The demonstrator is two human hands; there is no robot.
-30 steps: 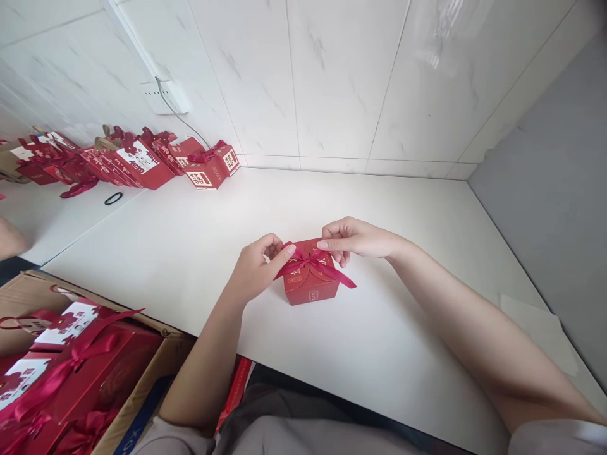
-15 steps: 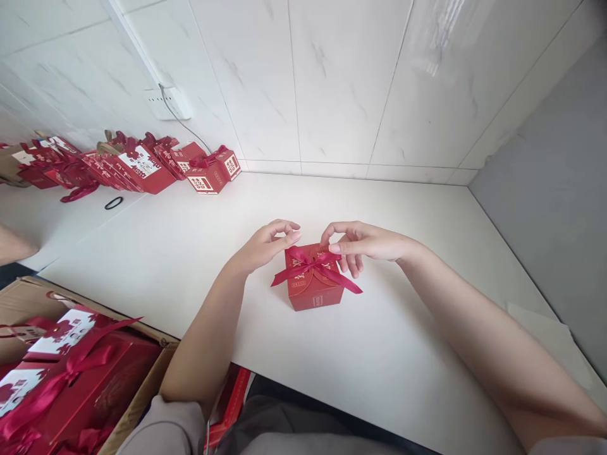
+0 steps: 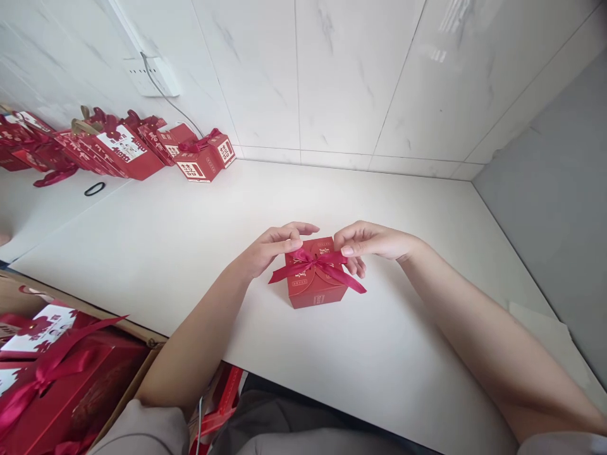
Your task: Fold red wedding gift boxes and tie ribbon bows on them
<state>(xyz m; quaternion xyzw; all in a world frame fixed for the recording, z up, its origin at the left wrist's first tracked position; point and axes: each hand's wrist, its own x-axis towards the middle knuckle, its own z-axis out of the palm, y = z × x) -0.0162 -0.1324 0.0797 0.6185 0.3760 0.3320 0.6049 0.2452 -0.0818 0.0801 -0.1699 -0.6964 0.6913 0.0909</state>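
Observation:
A small red gift box with gold lettering stands on the white table, tied on top with a dark red ribbon bow. Two ribbon tails spread out over its front edges. At the bow's left loop is my left hand, its thumb pressed on the ribbon with one finger stretched out past the back of the box. My right hand pinches the right loop between thumb and forefinger, its other fingers curled beside the box.
Red folded boxes and a finished ribboned box line the tiled wall at left. A black ring lies in front of them. A carton at lower left holds large red ribboned boxes. A grey panel bounds the right.
Both hands have closed in on the bow's loops, and the loops look pulled wider. My view has turned slightly, so the boxes at left sit further left.

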